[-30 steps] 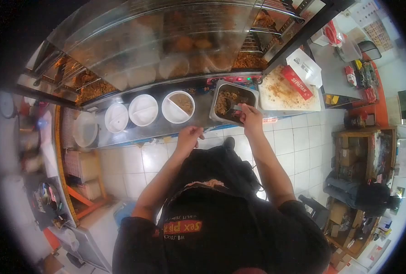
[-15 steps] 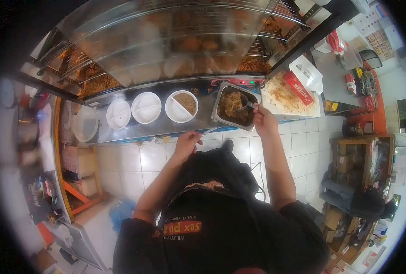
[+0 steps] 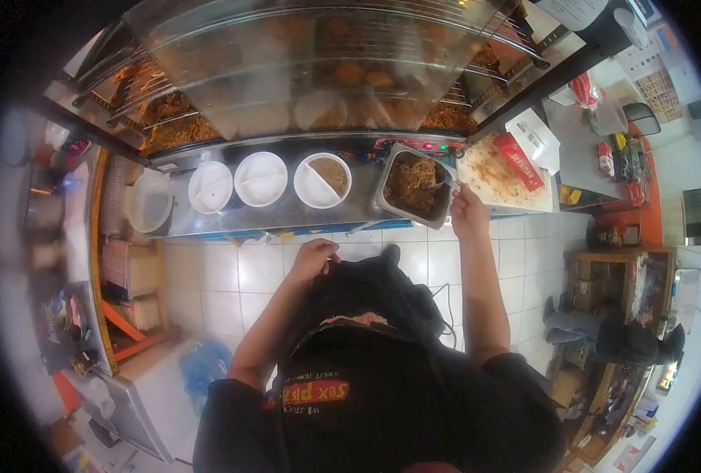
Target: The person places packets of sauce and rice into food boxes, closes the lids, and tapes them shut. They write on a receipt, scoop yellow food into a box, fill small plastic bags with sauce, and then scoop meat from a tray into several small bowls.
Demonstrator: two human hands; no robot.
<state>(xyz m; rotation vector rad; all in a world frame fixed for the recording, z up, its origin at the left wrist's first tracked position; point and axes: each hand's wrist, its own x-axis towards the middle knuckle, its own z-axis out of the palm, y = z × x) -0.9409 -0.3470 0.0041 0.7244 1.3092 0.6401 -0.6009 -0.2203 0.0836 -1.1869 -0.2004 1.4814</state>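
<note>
My right hand (image 3: 468,208) is closed around the handle of a metal serving spoon (image 3: 450,181), whose head sits in brown shredded food. That food (image 3: 410,186) partly fills a deep rectangular steel pan (image 3: 383,199) on the counter. My left hand (image 3: 316,258) hangs in front of the counter edge, near my body, with its fingers curled; what they hold, if anything, is hidden. Left of the pan stands a white divided bowl (image 3: 311,189) with light brown food in one compartment. Farther left are two more white divided bowls, a middle one (image 3: 260,191) and a left one (image 3: 210,199).
A glass display case (image 3: 248,71) with fried food on racks rises behind the steel counter (image 3: 240,222). A crumb-covered white board (image 3: 484,185) with a red and white box (image 3: 519,161) lies to the right. A clear plastic tub (image 3: 149,202) stands at the far left.
My left hand has drawn back from the counter edge toward my body. The spoon in my right hand has shifted toward the pan's right side, and the view has moved slightly.
</note>
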